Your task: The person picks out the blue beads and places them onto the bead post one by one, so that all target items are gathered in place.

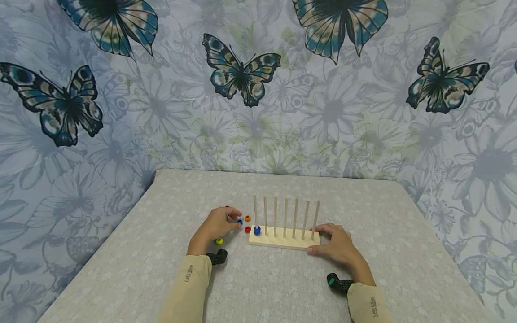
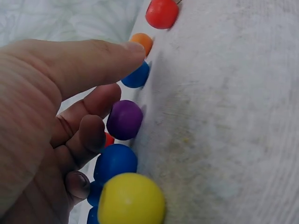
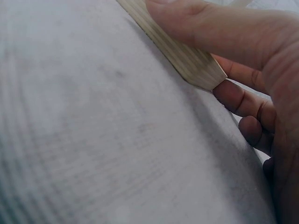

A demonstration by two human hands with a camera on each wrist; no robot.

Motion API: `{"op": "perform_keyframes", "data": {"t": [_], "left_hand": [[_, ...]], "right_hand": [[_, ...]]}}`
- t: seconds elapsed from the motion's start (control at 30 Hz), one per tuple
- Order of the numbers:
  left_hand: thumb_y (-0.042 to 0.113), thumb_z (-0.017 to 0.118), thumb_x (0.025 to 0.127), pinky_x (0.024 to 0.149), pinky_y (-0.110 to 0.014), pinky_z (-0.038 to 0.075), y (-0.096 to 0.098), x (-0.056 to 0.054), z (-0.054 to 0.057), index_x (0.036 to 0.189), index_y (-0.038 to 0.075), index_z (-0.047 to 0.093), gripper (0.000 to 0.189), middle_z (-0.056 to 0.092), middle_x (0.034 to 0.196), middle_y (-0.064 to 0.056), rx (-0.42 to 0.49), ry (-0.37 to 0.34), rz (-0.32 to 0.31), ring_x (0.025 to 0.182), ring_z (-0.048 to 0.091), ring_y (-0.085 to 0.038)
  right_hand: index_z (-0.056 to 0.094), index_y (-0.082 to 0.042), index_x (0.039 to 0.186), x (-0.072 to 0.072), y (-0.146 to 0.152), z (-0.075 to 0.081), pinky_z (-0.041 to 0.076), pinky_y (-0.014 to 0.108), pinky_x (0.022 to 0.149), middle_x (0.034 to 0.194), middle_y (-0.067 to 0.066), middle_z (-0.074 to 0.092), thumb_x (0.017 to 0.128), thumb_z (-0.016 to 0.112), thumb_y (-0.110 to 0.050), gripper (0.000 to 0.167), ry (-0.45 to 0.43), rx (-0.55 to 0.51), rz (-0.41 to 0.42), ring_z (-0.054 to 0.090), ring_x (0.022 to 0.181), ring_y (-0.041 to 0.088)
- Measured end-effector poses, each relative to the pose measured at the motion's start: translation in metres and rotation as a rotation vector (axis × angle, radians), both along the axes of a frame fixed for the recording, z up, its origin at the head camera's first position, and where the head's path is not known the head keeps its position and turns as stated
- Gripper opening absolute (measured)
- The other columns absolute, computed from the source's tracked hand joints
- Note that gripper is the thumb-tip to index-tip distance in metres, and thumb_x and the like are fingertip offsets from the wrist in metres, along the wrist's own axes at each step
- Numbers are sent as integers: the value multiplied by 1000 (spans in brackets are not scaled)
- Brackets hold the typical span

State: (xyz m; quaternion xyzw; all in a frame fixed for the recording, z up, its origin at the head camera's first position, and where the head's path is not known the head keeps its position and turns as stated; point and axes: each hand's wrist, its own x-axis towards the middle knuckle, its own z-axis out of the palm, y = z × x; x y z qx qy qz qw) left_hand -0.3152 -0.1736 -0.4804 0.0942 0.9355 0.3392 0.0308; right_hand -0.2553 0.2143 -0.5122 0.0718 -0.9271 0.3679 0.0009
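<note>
A wooden peg board (image 1: 284, 241) with a row of upright pegs stands on the table. A blue bead (image 1: 257, 230) is threaded at the bottom of its leftmost peg. My right hand (image 1: 337, 244) grips the board's right end, the thumb on its front side and the fingers behind. My left hand (image 1: 220, 224) is left of the board, thumb and index finger spread about a loose blue bead (image 2: 136, 75), with a gap showing above it. Close by lie an orange bead (image 1: 247, 218), a red bead (image 1: 247, 229), a purple bead (image 2: 124, 120) and a yellow bead (image 2: 132, 199).
More blue beads (image 2: 116, 161) lie beside the left hand, partly hidden by its fingers. A patterned cloth covers the table (image 1: 274, 287). Behind it rises a wall covering (image 1: 258, 134) printed with butterflies and flowers. Black devices (image 1: 218, 257) are strapped at both wrists.
</note>
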Motion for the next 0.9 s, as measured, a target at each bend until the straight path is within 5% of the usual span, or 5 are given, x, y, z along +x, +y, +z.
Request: {"op": "perform_keyframes", "data": {"t": [0.9], "left_hand": [[24,81,85,83,-36,52,4,-2,-9,106,23,75,21,66,93,8,-85,37,8,85,59,-11]], "right_hand": [[68,-23,123,0,0,3,28,58,109,133,1,63,63,90,-56,72,-8,-15,1,46,129,29]]}}
